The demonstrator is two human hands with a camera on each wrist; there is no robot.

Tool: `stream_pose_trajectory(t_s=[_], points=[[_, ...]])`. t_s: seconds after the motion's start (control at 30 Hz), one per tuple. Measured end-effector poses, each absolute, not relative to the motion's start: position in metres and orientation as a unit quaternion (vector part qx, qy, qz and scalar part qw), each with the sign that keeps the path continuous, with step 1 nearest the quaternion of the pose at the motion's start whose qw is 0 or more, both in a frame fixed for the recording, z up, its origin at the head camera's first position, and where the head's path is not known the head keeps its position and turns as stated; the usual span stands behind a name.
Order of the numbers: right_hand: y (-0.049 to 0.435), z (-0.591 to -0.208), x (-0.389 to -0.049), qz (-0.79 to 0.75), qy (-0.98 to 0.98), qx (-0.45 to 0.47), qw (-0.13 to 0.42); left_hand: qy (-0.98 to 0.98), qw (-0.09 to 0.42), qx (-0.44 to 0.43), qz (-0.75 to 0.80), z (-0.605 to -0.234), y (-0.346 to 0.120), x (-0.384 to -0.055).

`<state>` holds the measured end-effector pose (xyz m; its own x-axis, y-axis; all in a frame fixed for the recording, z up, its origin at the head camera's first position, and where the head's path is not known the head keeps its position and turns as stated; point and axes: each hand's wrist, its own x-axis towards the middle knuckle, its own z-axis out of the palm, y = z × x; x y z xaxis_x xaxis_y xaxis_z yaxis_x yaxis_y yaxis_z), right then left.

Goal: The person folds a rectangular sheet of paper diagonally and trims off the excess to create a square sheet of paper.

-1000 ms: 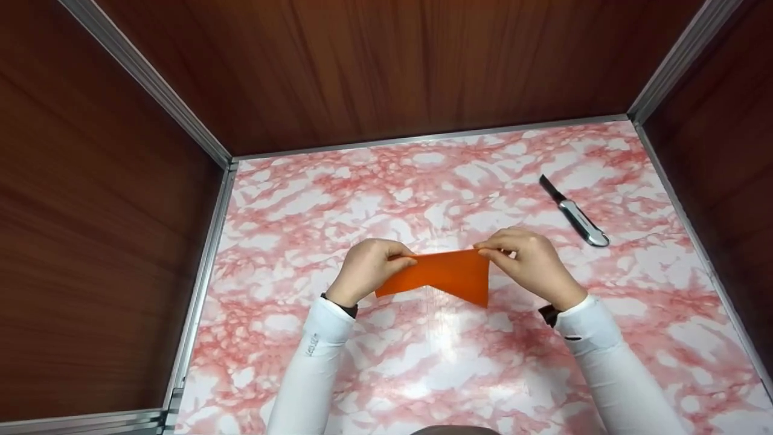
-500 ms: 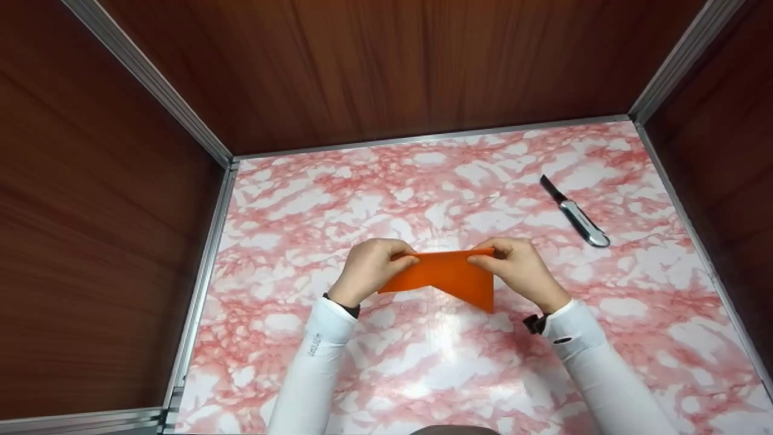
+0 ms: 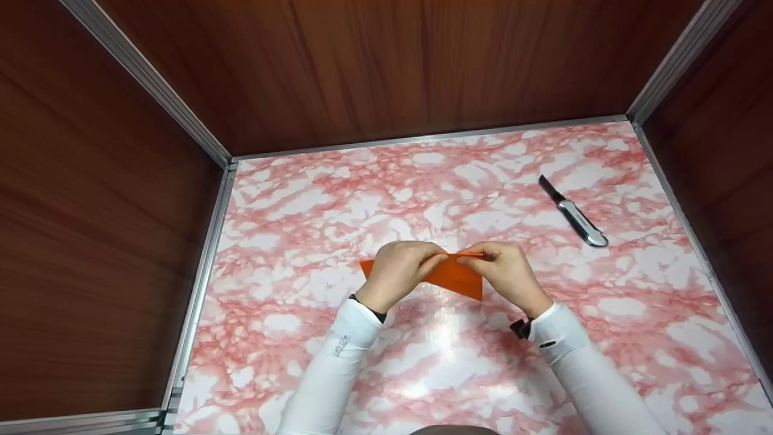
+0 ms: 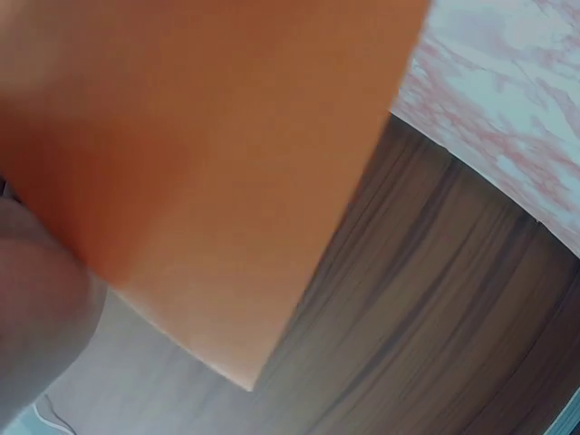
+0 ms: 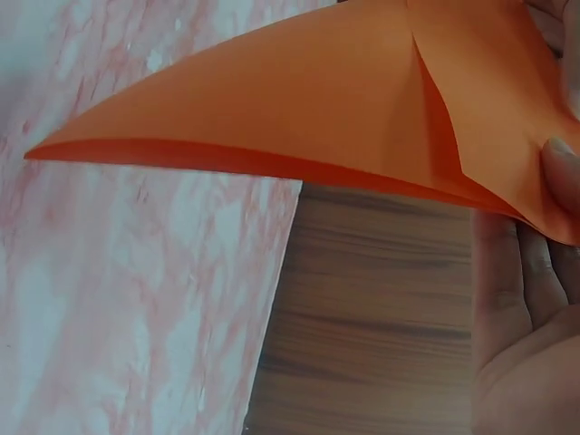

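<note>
A folded piece of orange paper (image 3: 457, 279) is held up between both hands over the table. My left hand (image 3: 400, 270) pinches its top edge near the middle, and one corner sticks out to the left behind that hand. Close beside it, my right hand (image 3: 506, 269) pinches the same edge, where a narrow strip shows along the top. In the right wrist view the orange paper (image 5: 272, 109) bows outward, layered and with a crease, the thumb (image 5: 564, 172) on its face. The orange paper (image 4: 227, 181) fills much of the left wrist view.
A utility knife (image 3: 574, 212) with a black blade and a silver-and-black handle lies on the right of the red-and-white marbled table (image 3: 290, 211). Brown wood-grain panels (image 3: 374, 66) in metal frames stand at the back and both sides.
My left hand has slid right along the paper's top edge towards the middle. The right hand has come in leftward from the corner, so the hands are nearer each other.
</note>
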<state>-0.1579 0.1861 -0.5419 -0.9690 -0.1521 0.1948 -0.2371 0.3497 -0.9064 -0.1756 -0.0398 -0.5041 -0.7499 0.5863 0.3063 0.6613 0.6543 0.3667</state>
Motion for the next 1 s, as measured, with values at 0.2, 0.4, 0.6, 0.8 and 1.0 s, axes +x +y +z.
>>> stream_pose_trajectory(t_s=[0.2,0.4,0.6,0.8,1.0], points=[[0.188,-0.543,-0.157,0.56,-0.819,0.12,0.037,-0.906,0.073,-0.346,-0.232,-0.504,-0.046,-0.177],[0.189,-0.54,-0.157,0.561,-0.818,0.126,0.033,-0.91,0.056,-0.34,-0.233,-0.5,-0.056,-0.178],[0.188,-0.519,-0.15,0.572,-0.814,0.096,0.032,-0.917,0.049,-0.321,-0.232,-0.499,-0.066,-0.18],[0.189,-0.506,-0.145,0.574,-0.814,0.084,0.025,-0.92,0.034,-0.312,-0.235,-0.498,-0.071,-0.181],[0.194,-0.505,-0.144,0.571,-0.818,0.07,0.018,-0.914,0.046,-0.323,-0.241,-0.501,-0.076,-0.181]])
